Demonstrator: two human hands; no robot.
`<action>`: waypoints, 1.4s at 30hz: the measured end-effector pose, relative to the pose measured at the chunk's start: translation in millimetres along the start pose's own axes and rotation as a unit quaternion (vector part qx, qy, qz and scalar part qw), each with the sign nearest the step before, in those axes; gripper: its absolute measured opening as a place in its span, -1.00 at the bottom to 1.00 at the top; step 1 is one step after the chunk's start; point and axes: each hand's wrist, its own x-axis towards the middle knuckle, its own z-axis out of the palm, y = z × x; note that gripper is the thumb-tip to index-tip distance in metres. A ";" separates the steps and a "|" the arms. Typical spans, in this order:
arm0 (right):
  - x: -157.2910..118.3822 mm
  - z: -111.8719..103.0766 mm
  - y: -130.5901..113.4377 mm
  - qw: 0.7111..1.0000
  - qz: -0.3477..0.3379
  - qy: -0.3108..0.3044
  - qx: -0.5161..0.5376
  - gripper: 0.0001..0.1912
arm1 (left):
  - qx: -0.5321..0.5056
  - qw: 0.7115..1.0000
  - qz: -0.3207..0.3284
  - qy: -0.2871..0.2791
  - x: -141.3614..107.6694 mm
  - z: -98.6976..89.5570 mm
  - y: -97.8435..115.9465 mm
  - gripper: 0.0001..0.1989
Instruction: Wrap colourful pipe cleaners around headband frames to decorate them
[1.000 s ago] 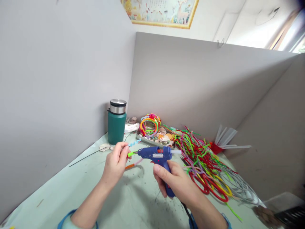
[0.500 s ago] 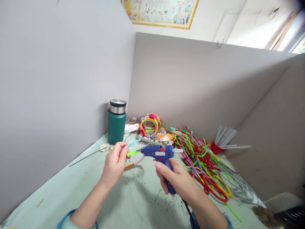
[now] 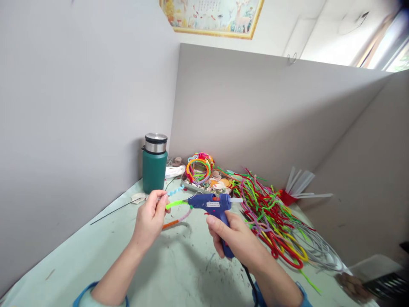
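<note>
My left hand (image 3: 149, 217) is closed, pinching a ring of pipe cleaner (image 3: 175, 205) between thumb and fingers. The ring has bright green, orange and lilac stretches, and a wavy light-blue piece (image 3: 176, 190) sticks out beyond my fingertips. In my right hand (image 3: 228, 232) is a blue hot glue gun (image 3: 209, 202), gripped by its handle. A translucent glue stick (image 3: 237, 200) pokes out of its back end. The gun's nozzle points left and meets the end of the green stretch; whether it touches cannot be made out.
A green bottle (image 3: 154, 170) stands at the back left, near a thin dark rod (image 3: 110, 212). Behind my hands, a tray (image 3: 191, 186) holds shells and colourful rings (image 3: 198, 168). Loose pipe cleaners (image 3: 265, 213) heap at right, beside a red cup (image 3: 287, 198) of glue sticks. Grey panels (image 3: 249, 106) enclose the table.
My left hand has shifted slightly left, and more of the green stretch shows between fingers and nozzle. The glue gun stays nearly in place; the whole view has drifted a little.
</note>
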 end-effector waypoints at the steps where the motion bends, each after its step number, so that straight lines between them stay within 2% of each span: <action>1: -0.3 0.4 -0.1 1.000 -0.001 -0.001 0.000 -0.59 | -0.008 1.000 -0.003 0.005 -0.1 -0.1 1.2 -0.71; 12: 1.3 -1.6 1.5 1.000 0.001 0.020 0.008 -0.61 | -0.043 0.998 -0.011 0.050 -0.3 -1.6 7.5 -0.71; 18: 2.0 0.2 2.7 1.000 0.016 0.015 0.010 -0.57 | -0.050 0.997 -0.016 0.048 -0.1 -3.1 5.8 -0.72; 25: 2.2 -4.9 3.6 0.999 -0.001 0.032 -0.008 -0.56 | -0.052 0.998 -0.021 0.031 2.0 -5.5 -2.5 -0.75; 35: 3.7 -6.1 6.5 0.999 0.005 0.026 -0.018 -0.57 | -0.058 0.997 -0.028 0.041 3.3 -6.6 -2.8 -0.76; 42: 4.5 -7.3 7.9 0.999 -0.002 0.033 0.009 -0.58 | -0.187 0.976 -0.098 0.049 5.9 -8.5 6.0 -0.77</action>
